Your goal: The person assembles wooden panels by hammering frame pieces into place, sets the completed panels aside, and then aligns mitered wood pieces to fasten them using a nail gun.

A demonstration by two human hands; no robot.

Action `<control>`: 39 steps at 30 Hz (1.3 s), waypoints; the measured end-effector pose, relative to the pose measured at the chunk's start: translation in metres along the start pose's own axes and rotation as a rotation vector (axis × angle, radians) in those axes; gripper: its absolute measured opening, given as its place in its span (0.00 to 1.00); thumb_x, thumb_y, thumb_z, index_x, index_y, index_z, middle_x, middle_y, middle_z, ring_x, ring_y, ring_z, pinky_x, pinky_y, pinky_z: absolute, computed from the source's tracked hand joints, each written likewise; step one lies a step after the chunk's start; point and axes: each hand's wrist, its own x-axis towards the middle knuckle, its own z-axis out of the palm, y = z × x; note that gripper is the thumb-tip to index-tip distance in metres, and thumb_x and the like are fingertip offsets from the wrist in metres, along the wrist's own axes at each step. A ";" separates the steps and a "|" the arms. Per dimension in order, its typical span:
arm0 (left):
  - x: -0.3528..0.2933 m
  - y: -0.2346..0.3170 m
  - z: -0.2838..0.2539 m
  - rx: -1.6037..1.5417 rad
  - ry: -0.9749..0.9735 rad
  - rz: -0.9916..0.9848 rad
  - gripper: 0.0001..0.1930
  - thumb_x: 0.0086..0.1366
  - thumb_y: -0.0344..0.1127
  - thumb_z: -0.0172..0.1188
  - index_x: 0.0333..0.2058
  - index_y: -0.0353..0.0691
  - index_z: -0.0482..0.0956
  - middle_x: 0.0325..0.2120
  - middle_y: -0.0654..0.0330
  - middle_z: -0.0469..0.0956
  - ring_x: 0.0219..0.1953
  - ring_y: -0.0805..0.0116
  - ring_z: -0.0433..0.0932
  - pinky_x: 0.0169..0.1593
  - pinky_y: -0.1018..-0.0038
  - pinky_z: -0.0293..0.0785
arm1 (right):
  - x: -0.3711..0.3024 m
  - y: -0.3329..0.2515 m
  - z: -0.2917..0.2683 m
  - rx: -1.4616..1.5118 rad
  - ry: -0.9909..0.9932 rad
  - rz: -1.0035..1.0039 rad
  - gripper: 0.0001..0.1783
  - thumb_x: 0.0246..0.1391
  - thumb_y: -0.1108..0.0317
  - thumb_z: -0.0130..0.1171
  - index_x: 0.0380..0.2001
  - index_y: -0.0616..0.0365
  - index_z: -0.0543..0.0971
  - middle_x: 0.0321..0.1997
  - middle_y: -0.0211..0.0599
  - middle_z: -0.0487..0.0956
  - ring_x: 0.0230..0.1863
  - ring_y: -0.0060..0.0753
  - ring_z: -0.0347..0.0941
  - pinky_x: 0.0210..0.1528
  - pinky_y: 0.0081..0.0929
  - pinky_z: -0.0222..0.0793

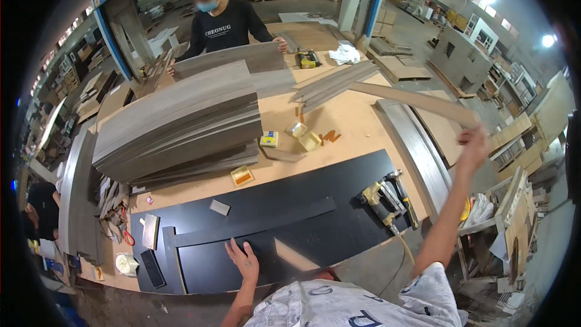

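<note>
My right hand (pixel 474 146) reaches out to the far right, its fingers closed round the near end of a long wooden strip (pixel 417 100). The strip's other end lies by a small pile of grey-brown strips (pixel 336 83). Fingers spread, my left hand (pixel 244 260) rests on a black panel (pixel 345 188) at the table's near side. Just beyond it, a dark strip (pixel 254 223) lies along the panel, meeting a shorter crosswise strip (pixel 174 260) at the left. A yellow nail gun (pixel 381 203) and a hammer (pixel 404 197) lie on the panel's right part.
Tall stacked boards (pixel 187 115) fill the table's left side. Behind them a masked co-worker (pixel 227 21) holds a wide board (pixel 227 60). Small yellow boxes (pixel 302 136) stand mid-table. Another nail gun (pixel 308 59) and a white cloth (pixel 345 54) lie at the back. A phone (pixel 153 267) lies near left.
</note>
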 end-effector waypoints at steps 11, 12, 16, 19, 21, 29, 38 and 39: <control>0.038 0.222 -0.108 -0.379 -0.334 0.916 0.52 0.55 0.52 0.70 0.68 0.33 0.51 0.67 0.42 0.55 0.68 0.43 0.53 0.70 0.58 0.49 | 0.149 -0.250 -0.100 0.167 -0.377 -0.085 0.13 0.64 0.56 0.57 0.33 0.54 0.74 0.18 0.22 0.65 0.12 0.10 0.49 0.17 0.12 0.45; 0.034 0.239 -0.114 -0.375 -0.494 0.958 0.52 0.53 0.52 0.71 0.68 0.32 0.52 0.65 0.42 0.60 0.67 0.45 0.57 0.68 0.57 0.52 | 0.176 -0.254 -0.115 0.210 -0.447 -0.095 0.12 0.65 0.57 0.57 0.35 0.53 0.74 0.19 0.21 0.64 0.11 0.09 0.48 0.15 0.11 0.45; -0.003 0.239 -0.091 -0.638 -1.217 0.717 0.17 0.66 0.44 0.62 0.46 0.38 0.74 0.28 0.53 0.79 0.32 0.60 0.80 0.39 0.66 0.74 | 0.092 -0.275 -0.073 0.317 -0.300 -0.060 0.14 0.64 0.57 0.57 0.44 0.55 0.76 0.23 0.20 0.67 0.16 0.07 0.53 0.16 0.09 0.46; -0.047 0.213 -0.073 -0.645 -1.094 0.677 0.14 0.66 0.42 0.62 0.36 0.36 0.73 0.25 0.57 0.79 0.26 0.65 0.77 0.34 0.68 0.73 | 0.015 -0.231 -0.059 -0.044 -0.328 -0.227 0.28 0.64 0.45 0.53 0.56 0.56 0.74 0.38 0.28 0.77 0.37 0.24 0.73 0.44 0.26 0.67; -0.066 0.206 -0.073 -0.584 -1.088 0.723 0.16 0.68 0.46 0.58 0.37 0.37 0.75 0.27 0.55 0.79 0.29 0.60 0.78 0.36 0.65 0.73 | -0.071 -0.208 -0.046 -0.122 -0.524 -0.203 0.32 0.62 0.47 0.56 0.60 0.59 0.69 0.40 0.33 0.78 0.37 0.27 0.76 0.43 0.28 0.71; -0.068 0.124 -0.013 -0.216 -0.898 1.283 0.29 0.65 0.52 0.57 0.60 0.45 0.71 0.59 0.50 0.67 0.63 0.48 0.63 0.66 0.53 0.56 | -0.196 -0.156 -0.141 -0.389 -0.563 0.235 0.36 0.54 0.71 0.61 0.65 0.61 0.62 0.36 0.33 0.73 0.33 0.24 0.71 0.34 0.23 0.69; -0.073 0.045 0.029 0.175 -0.703 1.063 0.25 0.64 0.48 0.58 0.60 0.55 0.71 0.52 0.51 0.70 0.58 0.52 0.65 0.60 0.52 0.57 | -0.299 -0.060 -0.214 -0.381 -0.949 0.289 0.50 0.45 0.68 0.69 0.69 0.62 0.56 0.47 0.55 0.80 0.47 0.39 0.78 0.51 0.32 0.71; -0.073 0.052 0.032 0.146 -0.621 0.974 0.23 0.64 0.46 0.59 0.57 0.55 0.72 0.46 0.52 0.72 0.54 0.53 0.67 0.56 0.54 0.60 | -0.318 -0.035 -0.219 -0.391 -0.962 0.322 0.50 0.46 0.67 0.69 0.69 0.62 0.56 0.47 0.56 0.80 0.46 0.39 0.78 0.50 0.32 0.72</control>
